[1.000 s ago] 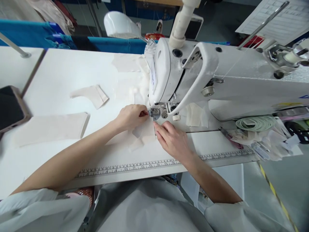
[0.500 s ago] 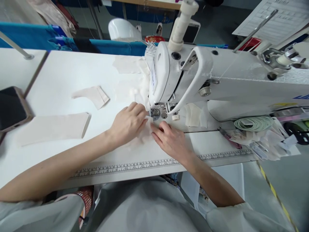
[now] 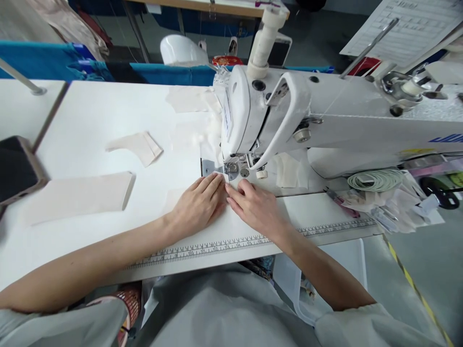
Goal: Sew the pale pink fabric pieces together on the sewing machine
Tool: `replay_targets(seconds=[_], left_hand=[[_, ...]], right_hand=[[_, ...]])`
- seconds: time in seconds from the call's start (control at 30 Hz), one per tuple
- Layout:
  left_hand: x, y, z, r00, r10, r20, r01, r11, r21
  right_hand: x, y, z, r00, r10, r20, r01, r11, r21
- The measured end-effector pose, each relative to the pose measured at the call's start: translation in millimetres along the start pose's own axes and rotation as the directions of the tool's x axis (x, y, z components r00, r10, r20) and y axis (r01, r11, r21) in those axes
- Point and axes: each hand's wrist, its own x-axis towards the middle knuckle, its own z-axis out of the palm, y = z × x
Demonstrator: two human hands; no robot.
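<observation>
Both hands meet just in front of the needle area of a white sewing machine [image 3: 240, 113]. My left hand [image 3: 198, 201] lies over a thin pale fabric piece [image 3: 173, 196], its fingers close together and their tips beside the presser foot [image 3: 232, 168]. To its right, my right hand [image 3: 255, 207] has its fingers bent, with thumb and forefinger closed at the fabric's edge. Most of that fabric is hidden under the hands. A curved pale fabric piece [image 3: 139, 147] and a longer rectangular one [image 3: 81, 196] lie on the table to the left.
A phone [image 3: 20, 168] rests at the far left. Along the front edge runs a printed ruler [image 3: 217, 248]. On the right are small snips [image 3: 342, 202], a coil of pale green tape [image 3: 376, 179] and a heap of scraps [image 3: 394, 212]. Below hangs a white bin [image 3: 298, 299].
My left hand has turned flatter and drawn slightly toward me, uncovering the metal plate left of the presser foot. My right hand has stayed nearly in place. The view has shifted slightly.
</observation>
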Motion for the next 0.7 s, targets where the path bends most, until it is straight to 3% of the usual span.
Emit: replay_targets(seconds=[0.43,0.7], left_hand=[[7.7,-5.4,3.7,0.998,-0.068,0.002,0.068,0.994,-0.091],[10.5,-5.8,2.0,0.999,-0.049,0.017,0.05,0.997,-0.058]], right_hand=[[11.3,6.3,0.7,0.999,0.012,0.05,-0.012,1.0,0.01],[10.9,5.7,0.5,0.998,0.032,0.059,-0.033,0.999,0.012]])
